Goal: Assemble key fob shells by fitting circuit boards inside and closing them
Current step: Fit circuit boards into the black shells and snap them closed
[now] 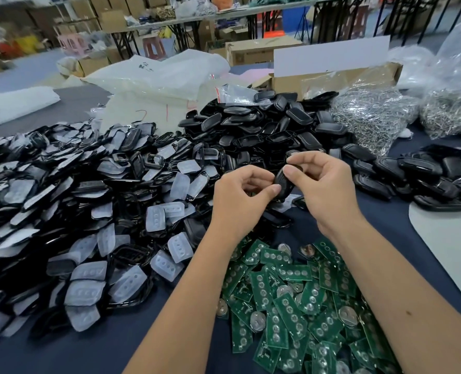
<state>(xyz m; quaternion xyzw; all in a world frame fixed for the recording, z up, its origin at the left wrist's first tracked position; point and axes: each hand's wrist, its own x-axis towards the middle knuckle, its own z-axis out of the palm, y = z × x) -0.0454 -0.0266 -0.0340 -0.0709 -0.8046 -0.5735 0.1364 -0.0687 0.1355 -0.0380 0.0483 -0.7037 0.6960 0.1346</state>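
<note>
One black oval plastic key fob shell [281,182] in hand above the tabletop [148,338], fingers of left hand [241,201] and right hand [323,182] pinching it, apparently closing. Remaining: heaped green circuit boards [291,300], frames with clear button pads [89,225], black shell halves [264,128]. Likely finished: pile at right [418,174].

Red handwritten marks on the white plastic bag [154,103] beyond the left hand [240,201], roughly "2 1"; dark scribble higher on it, unreadable
</note>
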